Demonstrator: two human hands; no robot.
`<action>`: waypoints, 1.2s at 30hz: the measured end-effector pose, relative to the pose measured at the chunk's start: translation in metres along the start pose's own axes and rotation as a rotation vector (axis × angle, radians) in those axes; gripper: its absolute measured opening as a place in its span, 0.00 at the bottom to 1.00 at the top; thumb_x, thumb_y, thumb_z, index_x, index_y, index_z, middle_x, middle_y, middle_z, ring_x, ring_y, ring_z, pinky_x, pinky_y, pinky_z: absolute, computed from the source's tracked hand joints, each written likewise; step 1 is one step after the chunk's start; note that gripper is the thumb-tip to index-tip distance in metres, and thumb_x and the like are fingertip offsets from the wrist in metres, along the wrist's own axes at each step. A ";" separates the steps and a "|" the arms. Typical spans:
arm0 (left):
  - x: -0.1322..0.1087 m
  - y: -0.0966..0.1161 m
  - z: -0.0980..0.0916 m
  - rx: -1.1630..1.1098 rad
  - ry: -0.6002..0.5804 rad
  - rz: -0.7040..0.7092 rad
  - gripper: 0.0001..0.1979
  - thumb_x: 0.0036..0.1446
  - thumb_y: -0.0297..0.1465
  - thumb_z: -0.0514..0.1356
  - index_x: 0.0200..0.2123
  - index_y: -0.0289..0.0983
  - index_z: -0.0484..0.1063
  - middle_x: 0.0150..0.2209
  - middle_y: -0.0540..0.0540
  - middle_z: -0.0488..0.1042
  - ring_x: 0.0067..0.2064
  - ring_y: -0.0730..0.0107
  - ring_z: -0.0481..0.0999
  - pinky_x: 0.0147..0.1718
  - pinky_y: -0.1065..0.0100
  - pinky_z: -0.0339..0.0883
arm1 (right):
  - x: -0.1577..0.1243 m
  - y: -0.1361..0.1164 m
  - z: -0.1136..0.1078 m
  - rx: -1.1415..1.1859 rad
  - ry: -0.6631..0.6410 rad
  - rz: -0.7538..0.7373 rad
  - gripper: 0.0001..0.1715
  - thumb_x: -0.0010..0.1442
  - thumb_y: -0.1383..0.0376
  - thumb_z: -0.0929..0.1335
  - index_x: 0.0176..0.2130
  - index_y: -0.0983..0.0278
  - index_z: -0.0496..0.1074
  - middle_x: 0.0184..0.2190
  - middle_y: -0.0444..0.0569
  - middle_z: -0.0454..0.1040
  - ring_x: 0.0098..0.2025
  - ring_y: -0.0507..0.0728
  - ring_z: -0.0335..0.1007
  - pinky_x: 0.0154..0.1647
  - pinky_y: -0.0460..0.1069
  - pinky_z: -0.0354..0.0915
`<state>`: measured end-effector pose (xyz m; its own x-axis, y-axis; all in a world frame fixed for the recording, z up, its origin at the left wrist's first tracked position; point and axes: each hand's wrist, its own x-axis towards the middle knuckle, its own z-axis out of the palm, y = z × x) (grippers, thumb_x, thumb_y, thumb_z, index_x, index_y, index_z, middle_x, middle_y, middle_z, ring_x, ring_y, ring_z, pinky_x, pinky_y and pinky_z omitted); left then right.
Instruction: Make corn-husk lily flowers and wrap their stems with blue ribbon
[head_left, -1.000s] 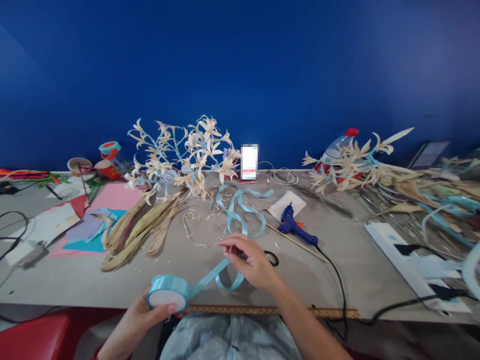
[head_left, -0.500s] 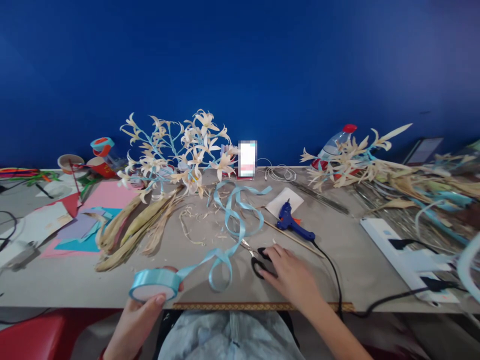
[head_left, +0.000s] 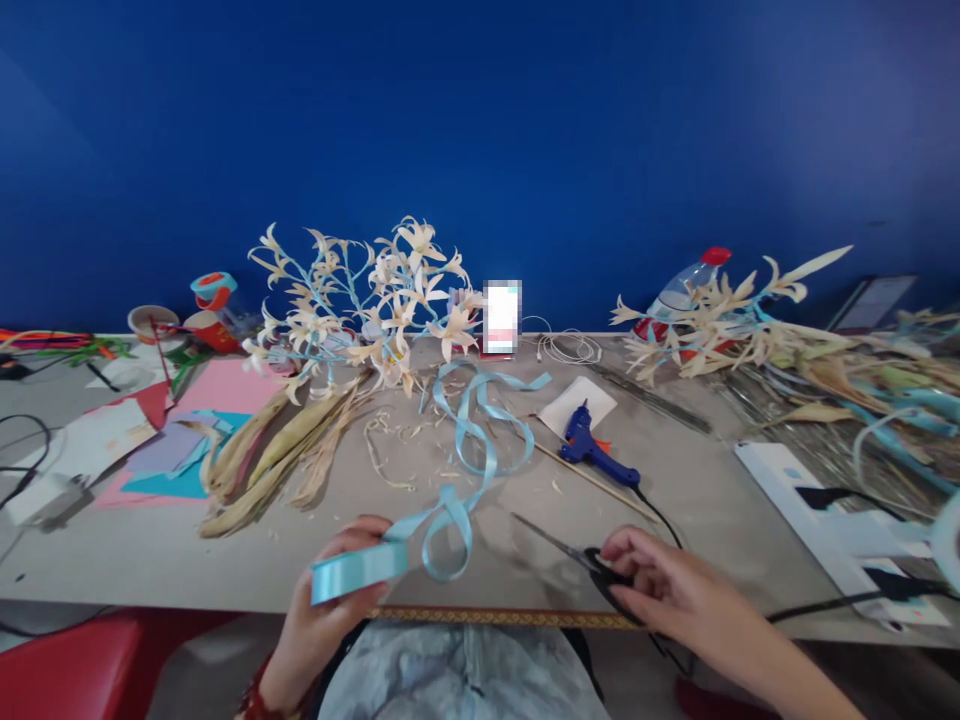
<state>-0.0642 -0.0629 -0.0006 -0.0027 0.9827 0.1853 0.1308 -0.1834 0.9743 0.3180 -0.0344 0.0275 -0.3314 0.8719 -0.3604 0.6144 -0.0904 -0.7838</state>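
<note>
My left hand (head_left: 330,600) grips a roll of light blue satin ribbon (head_left: 360,573) near the table's front edge. From the roll a loose ribbon tail (head_left: 469,440) curls away across the table. My right hand (head_left: 660,580) is closed around the black handles of a pair of scissors (head_left: 559,543). The blades look closed and point left, towards the ribbon. Beyond my right hand, a blue glue gun (head_left: 596,450) lies beside a white paper piece (head_left: 581,405).
Pale husk flowers (head_left: 360,300) on blue stems stand at the back. Dried husks (head_left: 262,465) and coloured paper (head_left: 165,465) lie on the left. A power strip (head_left: 817,530) with cables, more husk flowers (head_left: 720,315) and a bottle (head_left: 682,285) are on the right. A lit phone (head_left: 501,318) leans against the wall.
My right hand has picked the scissors up off the table and moved right and towards me. My left hand has shifted right with the ribbon roll, now turned more edge-on.
</note>
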 end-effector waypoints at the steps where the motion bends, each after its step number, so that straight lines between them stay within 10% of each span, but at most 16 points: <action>1: 0.000 -0.001 0.001 0.015 -0.010 0.024 0.08 0.49 0.29 0.66 0.35 0.36 0.76 0.43 0.39 0.74 0.46 0.53 0.73 0.43 0.61 0.69 | -0.002 -0.003 0.008 0.126 -0.058 -0.005 0.14 0.58 0.54 0.67 0.36 0.62 0.65 0.28 0.44 0.69 0.26 0.51 0.63 0.26 0.44 0.60; 7: 0.000 -0.009 0.015 0.068 -0.087 0.144 0.14 0.49 0.26 0.66 0.42 0.41 0.75 0.48 0.40 0.72 0.49 0.54 0.73 0.45 0.60 0.67 | 0.014 -0.030 0.083 0.667 -0.358 0.002 0.28 0.48 0.45 0.72 0.30 0.63 0.61 0.23 0.41 0.64 0.22 0.48 0.55 0.20 0.42 0.53; 14: -0.001 0.005 0.035 0.048 -0.128 0.181 0.15 0.49 0.25 0.66 0.42 0.43 0.76 0.47 0.39 0.73 0.48 0.52 0.73 0.44 0.58 0.67 | 0.050 -0.069 0.120 1.039 -0.019 -0.174 0.28 0.45 0.50 0.76 0.41 0.60 0.68 0.26 0.40 0.65 0.22 0.49 0.59 0.23 0.44 0.61; 23: -0.003 0.002 0.043 0.055 -0.241 0.174 0.11 0.52 0.27 0.64 0.40 0.44 0.79 0.52 0.38 0.70 0.53 0.50 0.70 0.48 0.56 0.66 | 0.075 -0.085 0.129 1.080 0.225 -0.098 0.25 0.39 0.60 0.78 0.29 0.61 0.62 0.21 0.37 0.66 0.20 0.48 0.58 0.18 0.41 0.58; 29: -0.007 0.002 0.040 -0.097 -0.006 0.099 0.11 0.51 0.26 0.65 0.39 0.41 0.76 0.43 0.40 0.76 0.47 0.54 0.75 0.44 0.59 0.69 | 0.078 -0.076 0.115 0.964 0.490 -0.116 0.18 0.45 0.60 0.76 0.29 0.62 0.64 0.21 0.38 0.66 0.20 0.48 0.57 0.18 0.42 0.57; 36: -0.017 -0.016 0.030 -0.277 0.357 -0.440 0.22 0.43 0.33 0.71 0.43 0.37 0.71 0.37 0.43 0.80 0.39 0.54 0.79 0.41 0.60 0.71 | 0.085 -0.065 0.097 0.962 0.673 -0.106 0.19 0.44 0.62 0.76 0.31 0.62 0.65 0.20 0.37 0.64 0.18 0.47 0.55 0.15 0.41 0.54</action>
<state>-0.0361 -0.0760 -0.0233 -0.3350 0.9068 -0.2559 -0.2190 0.1892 0.9572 0.1807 -0.0007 -0.0015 0.2726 0.9493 -0.1568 -0.2823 -0.0769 -0.9563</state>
